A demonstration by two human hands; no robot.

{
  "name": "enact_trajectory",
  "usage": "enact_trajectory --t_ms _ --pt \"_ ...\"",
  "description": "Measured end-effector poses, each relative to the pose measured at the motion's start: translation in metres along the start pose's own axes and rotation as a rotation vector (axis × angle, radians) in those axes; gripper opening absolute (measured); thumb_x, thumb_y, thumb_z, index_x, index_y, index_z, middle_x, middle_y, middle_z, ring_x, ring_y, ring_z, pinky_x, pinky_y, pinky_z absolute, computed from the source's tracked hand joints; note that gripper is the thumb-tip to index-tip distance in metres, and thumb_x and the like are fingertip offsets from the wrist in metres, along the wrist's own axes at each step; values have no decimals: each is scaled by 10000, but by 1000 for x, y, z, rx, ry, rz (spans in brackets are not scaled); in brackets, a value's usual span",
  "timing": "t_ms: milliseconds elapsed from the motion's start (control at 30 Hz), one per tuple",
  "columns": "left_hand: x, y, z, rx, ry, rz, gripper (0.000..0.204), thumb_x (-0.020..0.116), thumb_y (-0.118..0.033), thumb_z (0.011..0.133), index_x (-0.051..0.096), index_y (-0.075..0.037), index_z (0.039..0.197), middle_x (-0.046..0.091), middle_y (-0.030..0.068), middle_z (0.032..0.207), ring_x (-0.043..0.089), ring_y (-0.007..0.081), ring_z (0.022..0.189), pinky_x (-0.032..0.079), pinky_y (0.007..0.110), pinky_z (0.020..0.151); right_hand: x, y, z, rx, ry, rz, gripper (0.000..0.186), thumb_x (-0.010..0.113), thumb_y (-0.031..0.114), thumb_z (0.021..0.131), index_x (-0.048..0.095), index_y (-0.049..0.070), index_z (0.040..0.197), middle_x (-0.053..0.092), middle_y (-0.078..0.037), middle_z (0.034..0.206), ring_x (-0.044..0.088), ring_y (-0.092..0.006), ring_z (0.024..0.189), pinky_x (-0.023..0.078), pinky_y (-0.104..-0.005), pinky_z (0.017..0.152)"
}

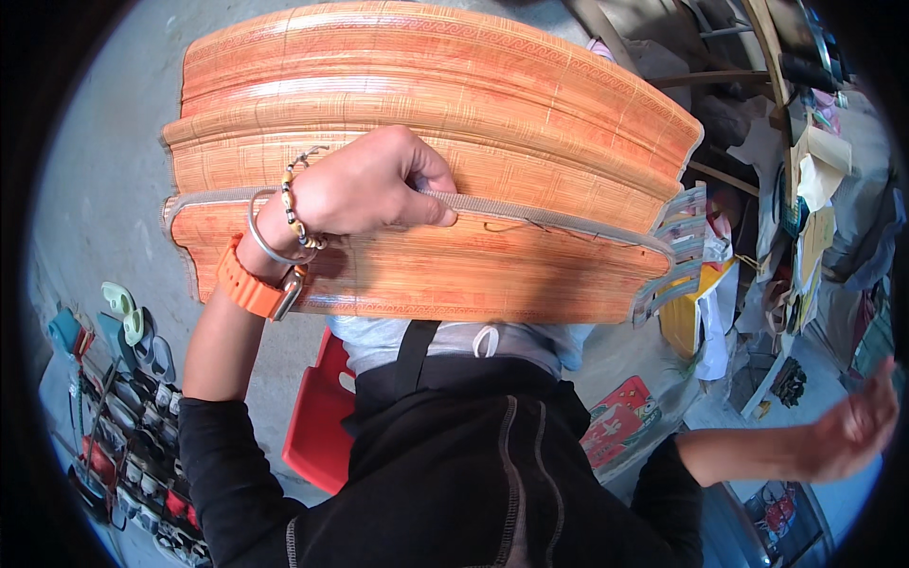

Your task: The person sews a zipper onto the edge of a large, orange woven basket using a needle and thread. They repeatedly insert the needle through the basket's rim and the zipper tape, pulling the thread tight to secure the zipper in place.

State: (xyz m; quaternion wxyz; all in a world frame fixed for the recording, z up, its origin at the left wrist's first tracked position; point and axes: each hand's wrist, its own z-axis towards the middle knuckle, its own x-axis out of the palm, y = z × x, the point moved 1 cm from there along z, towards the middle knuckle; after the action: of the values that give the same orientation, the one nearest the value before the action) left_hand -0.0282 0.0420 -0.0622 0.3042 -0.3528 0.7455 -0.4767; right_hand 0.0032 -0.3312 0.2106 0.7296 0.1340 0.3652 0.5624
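Note:
A glossy orange-brown mat (426, 284) with a bamboo-like pattern lies across my lap, bent into long ridges. My left hand (369, 185) pinches the grey woven edging (568, 227) of the mat between thumb and fingers, near its middle. Just right of that grip, a short dark thread (530, 226) lies loose along the edging. Far out to the right, apart from the mat, my right hand (852, 435) is raised and smeared by motion. Its fingers look bent, but whether they hold anything does not show.
A red plastic seat (317, 417) is beneath me. Many shoes (142, 464) stand on the floor at left. On the right are a pile of cloth and papers (819, 170), a yellow bag (682, 322) and wooden bars (772, 57). A red printed sheet (620, 421) lies below.

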Motion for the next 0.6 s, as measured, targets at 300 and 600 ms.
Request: enact_trajectory --t_ms 300,600 --pt "-2 -3 4 -71 63 -86 191 755 -110 802 682 32 908 587 -9 702 495 67 622 424 238 562 222 -57 -152 471 626 -47 84 662 -54 788 668 13 838 582 -12 653 496 -63 556 351 -226 491" --pt "0 0 6 -22 32 -18 178 749 -89 798 685 26 918 624 10 720 522 74 662 455 250 612 233 -62 -160 347 631 -54 145 659 -28 752 615 29 878 553 -103 668 571 -267 572 439 -368 516"
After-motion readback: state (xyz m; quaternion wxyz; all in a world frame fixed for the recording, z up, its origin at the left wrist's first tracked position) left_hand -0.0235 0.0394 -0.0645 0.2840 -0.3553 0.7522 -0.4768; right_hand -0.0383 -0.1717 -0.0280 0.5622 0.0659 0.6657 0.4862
